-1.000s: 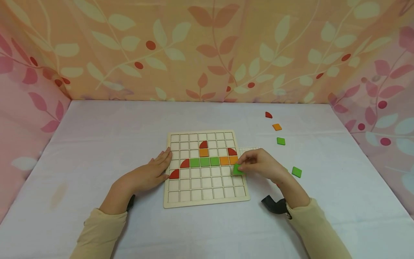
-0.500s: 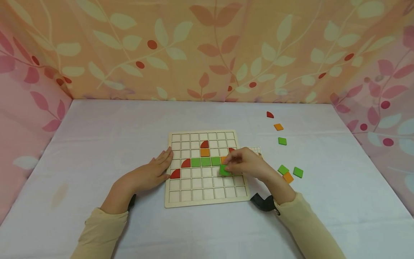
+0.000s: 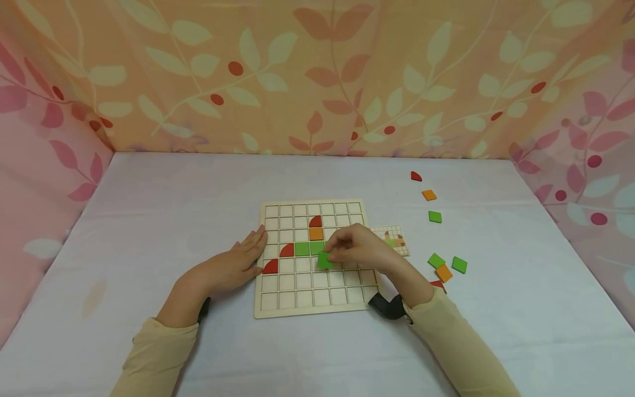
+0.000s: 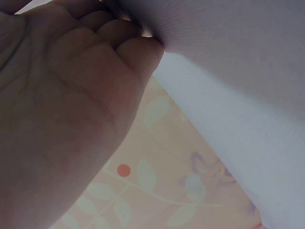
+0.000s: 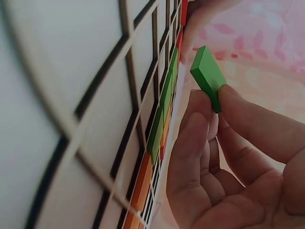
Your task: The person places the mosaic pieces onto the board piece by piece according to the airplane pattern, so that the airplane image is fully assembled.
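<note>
A green square tile [image 3: 324,261] is pinched between thumb and fingertips of my right hand [image 3: 364,248], over the middle of the wooden grid board [image 3: 317,312]. In the right wrist view this green tile [image 5: 208,76] is tilted and apart from the board. My left hand [image 3: 233,266] rests at the board's left edge with fingers extended. On the board lie red quarter-circle tiles [image 3: 270,267], an orange square tile [image 3: 316,234] and a row of green tiles [image 3: 301,249]. My right hand hides the row's right part from the head view; orange tiles [image 5: 138,191] show there in the right wrist view.
A small pattern card [image 3: 397,241] sits partly under the board's right side. Loose tiles lie farther right: green [image 3: 459,264], orange [image 3: 444,273] and red [image 3: 415,176]. Patterned cloth [image 3: 317,77] hangs behind the white-covered table [image 3: 188,182].
My right hand has moved left across the board with the green tile, from the right edge to the middle, uncovering the pattern card and loose tiles. The left hand stays put.
</note>
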### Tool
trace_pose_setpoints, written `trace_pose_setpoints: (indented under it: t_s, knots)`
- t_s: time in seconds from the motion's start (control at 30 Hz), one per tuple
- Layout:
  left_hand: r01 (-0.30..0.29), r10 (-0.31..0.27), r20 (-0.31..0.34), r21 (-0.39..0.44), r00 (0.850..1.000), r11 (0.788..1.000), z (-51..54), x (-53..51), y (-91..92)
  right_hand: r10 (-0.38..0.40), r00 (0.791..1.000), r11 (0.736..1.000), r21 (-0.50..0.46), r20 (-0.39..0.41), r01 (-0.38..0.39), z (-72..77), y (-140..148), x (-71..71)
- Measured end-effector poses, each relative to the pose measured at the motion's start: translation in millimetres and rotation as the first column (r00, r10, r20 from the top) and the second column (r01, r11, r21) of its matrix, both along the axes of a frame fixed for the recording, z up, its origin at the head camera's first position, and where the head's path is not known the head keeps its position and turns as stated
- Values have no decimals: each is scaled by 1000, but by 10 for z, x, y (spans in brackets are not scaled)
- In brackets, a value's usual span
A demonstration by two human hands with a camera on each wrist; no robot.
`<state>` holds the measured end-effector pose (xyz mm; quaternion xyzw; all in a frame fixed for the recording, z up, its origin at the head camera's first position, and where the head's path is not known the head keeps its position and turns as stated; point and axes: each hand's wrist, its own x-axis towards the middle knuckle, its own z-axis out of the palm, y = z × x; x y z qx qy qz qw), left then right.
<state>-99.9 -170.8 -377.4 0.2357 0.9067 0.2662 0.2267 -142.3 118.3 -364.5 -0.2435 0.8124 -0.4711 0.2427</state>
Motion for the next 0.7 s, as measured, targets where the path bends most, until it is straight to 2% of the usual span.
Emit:
trace_pose_setpoints:
  t_s: [0.43,0.7]
  knots:
    - [-16,16,13,-9,1000,1000,17,12,2,-26,999,999,47,31,24,-53,-335,-53]
    - [-14,14,11,-10,1000,1000,-2,-3,10,-4,1000,997,73,7,4,-72,-481,-69]
